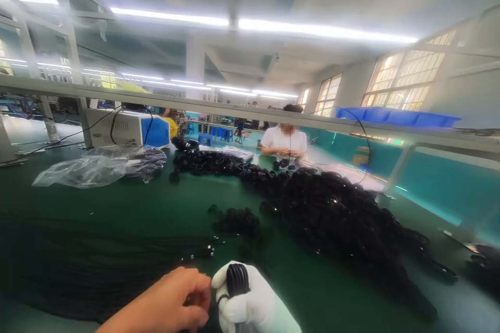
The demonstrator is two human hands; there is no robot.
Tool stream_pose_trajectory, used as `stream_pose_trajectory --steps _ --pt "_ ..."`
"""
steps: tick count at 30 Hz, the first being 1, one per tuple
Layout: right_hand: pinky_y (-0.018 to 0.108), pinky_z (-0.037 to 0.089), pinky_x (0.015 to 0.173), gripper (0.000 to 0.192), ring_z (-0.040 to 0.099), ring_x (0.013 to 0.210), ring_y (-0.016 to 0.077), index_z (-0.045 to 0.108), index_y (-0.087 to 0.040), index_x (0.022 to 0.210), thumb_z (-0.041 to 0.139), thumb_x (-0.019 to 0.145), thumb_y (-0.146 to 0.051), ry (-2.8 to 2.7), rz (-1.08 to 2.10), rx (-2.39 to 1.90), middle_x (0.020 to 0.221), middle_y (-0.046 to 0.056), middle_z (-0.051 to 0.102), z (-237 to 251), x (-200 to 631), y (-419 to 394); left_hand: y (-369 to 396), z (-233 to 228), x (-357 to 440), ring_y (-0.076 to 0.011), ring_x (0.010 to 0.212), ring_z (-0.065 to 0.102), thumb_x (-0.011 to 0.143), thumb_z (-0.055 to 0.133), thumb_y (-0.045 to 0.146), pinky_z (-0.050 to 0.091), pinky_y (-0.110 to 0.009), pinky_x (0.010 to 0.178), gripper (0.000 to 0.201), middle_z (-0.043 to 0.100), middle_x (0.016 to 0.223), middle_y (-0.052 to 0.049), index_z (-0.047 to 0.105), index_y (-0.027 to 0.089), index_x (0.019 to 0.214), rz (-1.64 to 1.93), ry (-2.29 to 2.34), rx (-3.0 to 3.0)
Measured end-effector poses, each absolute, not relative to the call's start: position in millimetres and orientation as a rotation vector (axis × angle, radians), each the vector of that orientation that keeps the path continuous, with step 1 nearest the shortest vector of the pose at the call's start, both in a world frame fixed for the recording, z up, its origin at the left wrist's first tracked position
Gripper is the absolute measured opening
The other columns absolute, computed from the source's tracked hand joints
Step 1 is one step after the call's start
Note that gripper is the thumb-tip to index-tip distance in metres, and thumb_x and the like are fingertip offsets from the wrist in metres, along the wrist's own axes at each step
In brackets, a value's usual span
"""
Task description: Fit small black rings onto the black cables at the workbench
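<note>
A black cable, wound into a tight coil (237, 280), is gripped in my right hand (260, 302), which wears a white glove. The gloved fingers and thumb wrap round the coil low in the view, and one strand loops over a finger. Just to its left is my bare left hand (172, 296), its fingers curled in toward the thumb; whatever they pinch is hidden. Beyond and to the left, loose black cables (101, 260) lie stretched out side by side, their small shiny ends near my hands. A small heap of coiled cables (238, 221) rests just past the glove.
A large pile of black coiled cables (332, 213) covers the right of the green table (187, 200). Clear plastic bags (94, 166) and a white-and-blue machine (128, 127) stand back left. A shelf beam (234, 108) crosses above, holding a blue tray (398, 116). A person (284, 143) sits opposite.
</note>
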State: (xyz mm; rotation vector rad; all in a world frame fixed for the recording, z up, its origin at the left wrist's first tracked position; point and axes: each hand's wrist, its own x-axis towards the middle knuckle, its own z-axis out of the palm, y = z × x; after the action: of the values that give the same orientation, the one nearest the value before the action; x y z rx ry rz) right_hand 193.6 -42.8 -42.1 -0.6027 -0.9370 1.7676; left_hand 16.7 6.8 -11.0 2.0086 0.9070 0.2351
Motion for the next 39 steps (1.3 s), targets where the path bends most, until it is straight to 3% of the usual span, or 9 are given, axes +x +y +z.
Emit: stream_pose_trajectory --steps 4,7,18,21,25,29,31,35,39 --pt "0.016 0.035 0.031 0.035 0.045 0.035 0.0072 0.055 -0.013 0.085 0.06 0.051 -0.007 -1.0 1.67 -0.813 0.051 -0.004 0.054 -35 196 -40 1 2 22 -0.018 0.071 0.054 0.061 0.065 0.024 0.033 -0.024 0.062 0.001 0.061 0.063 0.003 0.066 0.023 0.061 0.215 1.081 2.257" --pt "0.017 0.037 0.031 0.043 0.049 0.038 0.0079 0.052 -0.014 0.094 0.059 0.052 -0.008 -0.969 1.518 -0.962 0.068 -0.001 0.059 -31 201 -39 2 7 21 -0.0197 0.075 0.055 0.058 0.071 0.028 0.034 -0.025 0.065 0.024 0.063 0.068 0.004 0.071 0.029 0.081 0.23 1.097 2.221" --pt "0.016 0.038 0.033 0.056 0.048 0.038 0.0076 0.045 -0.015 0.117 0.064 0.065 -0.017 -1.28 1.668 -1.187 0.059 -0.005 0.054 -34 190 -45 1 2 23 -0.0205 0.103 0.05 0.06 0.071 0.03 0.038 -0.027 0.085 0.06 0.06 0.113 0.003 0.054 0.034 0.117 0.374 0.928 2.13" --pt "0.018 0.037 0.032 0.075 0.048 0.036 0.0092 0.034 -0.014 0.131 0.062 0.062 -0.014 -1.345 1.592 -1.438 0.055 -0.005 0.054 -37 183 -44 -7 1 27 -0.0227 0.099 0.052 0.059 0.073 0.037 0.041 -0.029 0.082 0.057 0.061 0.105 0.0 0.056 0.033 0.114 0.316 0.975 2.211" --pt "0.022 0.039 0.034 0.1 0.047 0.038 0.0068 0.014 -0.018 0.143 0.065 0.057 -0.012 -1.438 1.284 -1.6 0.093 0.009 0.062 -41 179 -47 0 4 30 -0.0259 0.085 0.056 0.053 0.074 0.048 0.044 -0.032 0.07 0.054 0.062 0.088 -0.003 0.062 0.026 0.1 0.104 1.061 2.344" --pt "0.021 0.039 0.034 0.052 0.048 0.043 0.0078 0.052 -0.021 0.116 0.061 0.064 -0.016 -1.481 1.15 -1.51 0.084 0.003 0.061 -40 183 -51 20 -1 26 -0.0198 0.072 0.06 0.066 0.062 0.033 0.045 -0.026 0.057 0.023 0.067 0.081 -0.002 0.065 0.021 0.085 -0.073 0.881 2.132" --pt "0.02 0.038 0.035 0.034 0.048 0.043 0.0077 0.056 -0.021 0.099 0.061 0.065 -0.017 -1.448 1.222 -1.375 0.078 0.001 0.058 -39 189 -52 24 -9 24 -0.0156 0.066 0.06 0.071 0.051 0.024 0.044 -0.021 0.051 0.017 0.068 0.077 -0.001 0.065 0.02 0.079 -0.029 0.834 1.953" --pt "0.019 0.038 0.034 0.039 0.05 0.04 0.0084 0.049 -0.023 0.097 0.066 0.062 -0.015 -1.271 1.664 -0.76 0.079 0.001 0.062 -43 199 -54 16 -22 24 -0.0103 0.047 0.053 0.071 0.049 0.022 0.043 -0.02 0.045 0.015 0.063 0.06 0.0 0.062 0.016 0.068 0.033 0.896 1.789" --pt "0.015 0.035 0.034 0.04 0.05 0.038 0.0086 0.043 -0.023 0.103 0.064 0.069 -0.021 -1.128 1.764 -0.386 0.064 0.001 0.064 -53 197 -53 2 -11 24 -0.0105 0.055 0.058 0.075 0.056 0.027 0.05 -0.024 0.057 0.014 0.064 0.068 -0.001 0.058 0.014 0.079 0.432 0.858 1.481"
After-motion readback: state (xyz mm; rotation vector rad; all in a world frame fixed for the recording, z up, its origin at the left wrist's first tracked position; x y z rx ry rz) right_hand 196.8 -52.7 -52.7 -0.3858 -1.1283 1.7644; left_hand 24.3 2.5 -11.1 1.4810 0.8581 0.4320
